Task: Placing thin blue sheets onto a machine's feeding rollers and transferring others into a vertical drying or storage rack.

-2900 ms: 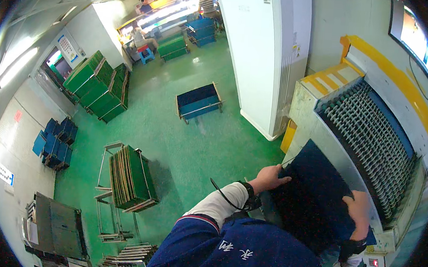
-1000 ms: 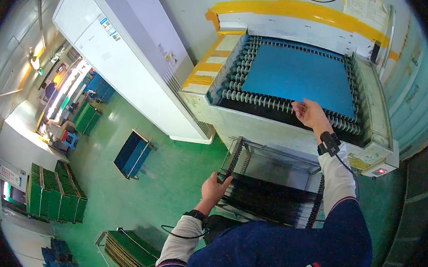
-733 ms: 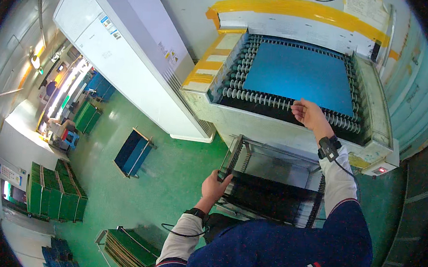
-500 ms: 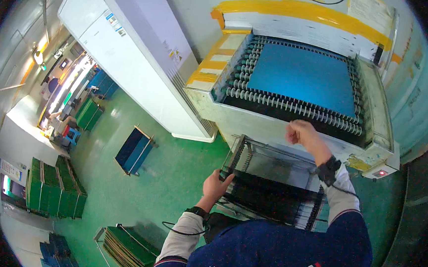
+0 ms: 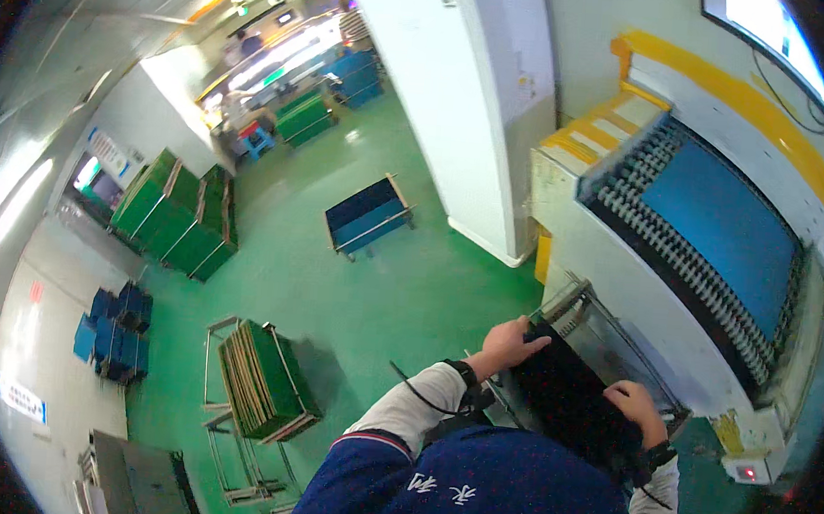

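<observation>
A flat black panel [image 5: 565,384] lies in front of my body, in or just above a metal rack [image 5: 615,330]; whether it is one board or several cannot be seen. My left hand [image 5: 509,348] grips its far left edge, thumb on top. At its right edge my right hand [image 5: 638,412] has bent fingers over the border. Beyond the rack, a blue sheet [image 5: 720,221] rests on the rollers [image 5: 689,262] of a white machine [image 5: 569,196], untouched by either hand.
A tall white cabinet [image 5: 442,97] stands left of the machine. On the green floor are a blue bin [image 5: 371,230], a rack of green boards [image 5: 279,377], green crates [image 5: 171,216] and blue crates [image 5: 115,341]. A lit screen [image 5: 766,43] hangs at upper right.
My view has swung left, so the machine appears farther right. My right hand has come down from beside the rollers to the black panel; my left hand keeps hold of its edge.
</observation>
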Action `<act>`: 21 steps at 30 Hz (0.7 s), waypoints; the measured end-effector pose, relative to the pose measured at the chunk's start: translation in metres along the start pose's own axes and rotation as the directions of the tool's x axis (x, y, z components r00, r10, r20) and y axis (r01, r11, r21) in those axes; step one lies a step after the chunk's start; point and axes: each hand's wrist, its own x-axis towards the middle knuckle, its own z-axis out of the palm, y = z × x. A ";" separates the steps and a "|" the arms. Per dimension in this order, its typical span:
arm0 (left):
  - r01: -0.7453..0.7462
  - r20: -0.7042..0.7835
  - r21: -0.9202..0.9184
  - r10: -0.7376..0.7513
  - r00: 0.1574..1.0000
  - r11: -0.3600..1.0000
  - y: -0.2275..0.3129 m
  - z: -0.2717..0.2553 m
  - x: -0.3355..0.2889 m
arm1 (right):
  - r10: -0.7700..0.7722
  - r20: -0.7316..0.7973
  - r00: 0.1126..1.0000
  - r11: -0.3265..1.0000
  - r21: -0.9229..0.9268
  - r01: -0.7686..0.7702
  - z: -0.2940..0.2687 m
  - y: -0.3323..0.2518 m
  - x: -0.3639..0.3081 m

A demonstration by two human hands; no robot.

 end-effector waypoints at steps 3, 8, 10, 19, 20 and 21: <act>-0.006 0.007 0.005 0.006 1.000 1.000 0.002 0.000 0.000 | 0.021 -0.079 0.997 1.000 0.025 -0.019 0.007 0.014 0.001; -0.059 -0.067 -0.013 0.058 0.996 0.998 -0.006 0.001 -0.006 | -0.009 -0.221 0.975 0.993 -0.114 -0.017 0.007 -0.001 0.001; -0.078 -0.082 -0.005 0.078 0.994 0.997 -0.006 0.002 -0.004 | -0.015 -0.230 0.973 0.992 -0.123 -0.014 0.010 -0.003 -0.002; -0.074 -0.053 -0.020 0.073 0.996 0.997 -0.002 0.000 -0.005 | 0.024 -0.127 0.992 0.935 -0.349 -0.067 0.017 0.016 0.009; -0.079 -0.041 -0.012 0.079 0.996 0.997 -0.002 0.003 -0.001 | 0.048 -0.115 0.992 0.901 -0.423 -0.092 0.018 0.024 0.011; -0.072 -0.036 -0.004 0.072 0.997 0.997 -0.003 0.002 -0.001 | 0.063 -0.126 0.990 0.903 -0.415 -0.110 0.018 0.021 0.013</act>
